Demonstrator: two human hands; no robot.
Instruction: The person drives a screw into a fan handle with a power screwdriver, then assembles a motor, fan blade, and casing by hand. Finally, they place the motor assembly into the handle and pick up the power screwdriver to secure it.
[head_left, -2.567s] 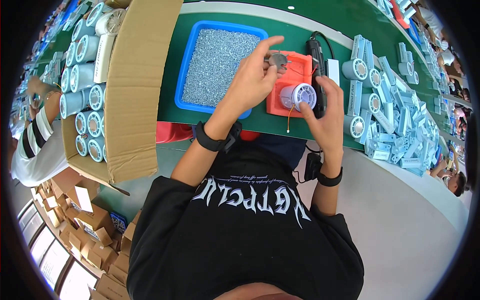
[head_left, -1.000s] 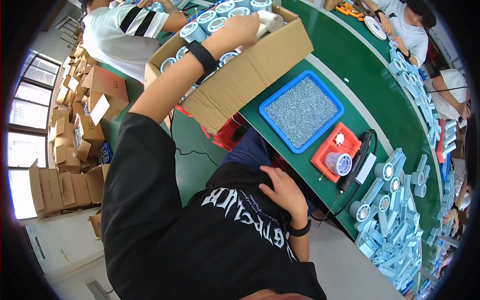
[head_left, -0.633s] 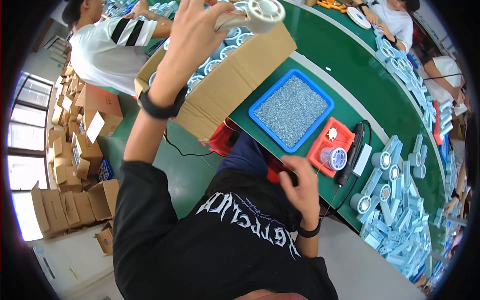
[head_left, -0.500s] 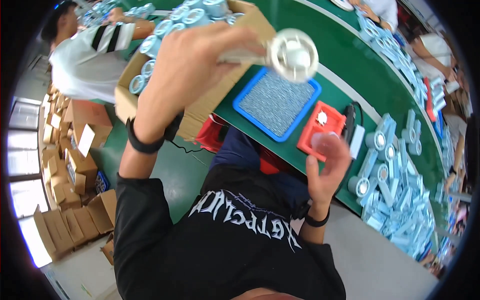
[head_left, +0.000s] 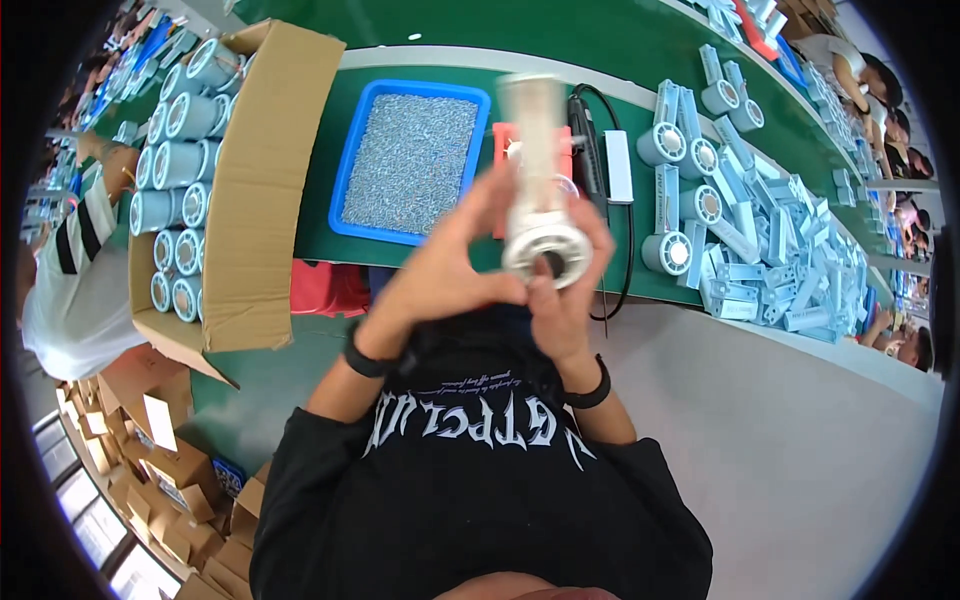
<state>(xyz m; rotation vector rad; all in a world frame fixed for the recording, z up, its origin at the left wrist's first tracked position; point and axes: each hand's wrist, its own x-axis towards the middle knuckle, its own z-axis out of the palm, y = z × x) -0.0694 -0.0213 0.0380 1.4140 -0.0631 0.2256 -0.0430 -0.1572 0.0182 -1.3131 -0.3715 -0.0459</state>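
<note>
Both hands are around a white plastic part with a long handle and a ring-shaped end (head_left: pixel 545 240), held in front of my body above the bench edge. My left hand (head_left: pixel 450 265) grips its left side, the thumb at the ring's rim and the fingers blurred. From the right, my right hand (head_left: pixel 572 310) grasps the same ring end, with the thumb over the dark opening in its middle. The handle points away from me and is smeared by motion. Partly hidden behind it, a red tray (head_left: pixel 500 222) holds small pieces that I cannot make out.
A blue tray (head_left: pixel 338 205) full of small metal pieces lies left of the red one. Further left stands a cardboard box (head_left: pixel 265 190) of light-blue round parts. A black electric screwdriver (head_left: pixel 588 150), a white box (head_left: pixel 619 168) and heaped light-blue parts (head_left: pixel 765 260) lie right.
My left hand has come from over the cardboard box to in front of my body with the white part. My right hand has closed on its ring end. The head view has turned.
</note>
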